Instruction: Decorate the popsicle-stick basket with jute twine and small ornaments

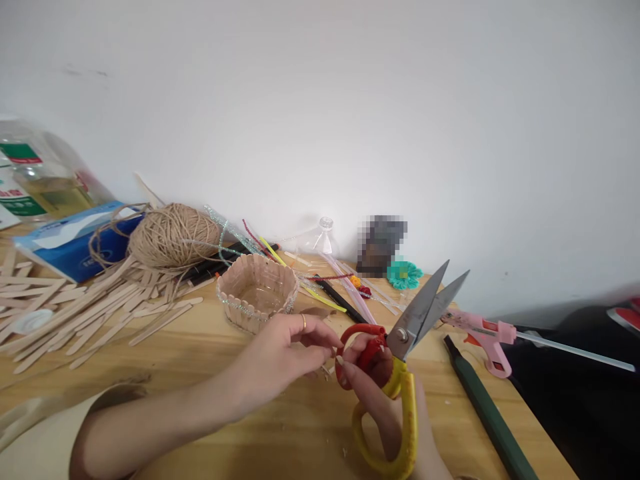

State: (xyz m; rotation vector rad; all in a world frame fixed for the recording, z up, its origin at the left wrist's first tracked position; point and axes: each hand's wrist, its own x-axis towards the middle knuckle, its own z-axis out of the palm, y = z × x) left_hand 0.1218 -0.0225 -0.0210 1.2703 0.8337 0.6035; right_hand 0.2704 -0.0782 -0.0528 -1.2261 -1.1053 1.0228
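Observation:
Large scissors (407,330) with one red and one yellow handle hang on my right hand (377,393), their blades parted and pointing up to the right. My right thumb and fingertips are pressed together near the red handle. Against those fingertips, my left hand (300,347), wearing a ring, closes its thumb and index finger in a pinch. Whatever lies between the fingertips is too small to make out. Behind my left hand stands a small basket (257,290) edged with wooden stick pieces and glittery trim.
Wooden sticks (100,313), a twine ball (173,235) and a blue packet (80,247) lie left. Pipe cleaners (320,297) and a teal flower (404,274) are behind. A pink glue gun (487,337) and a dark green tool (485,407) lie right, near the table edge.

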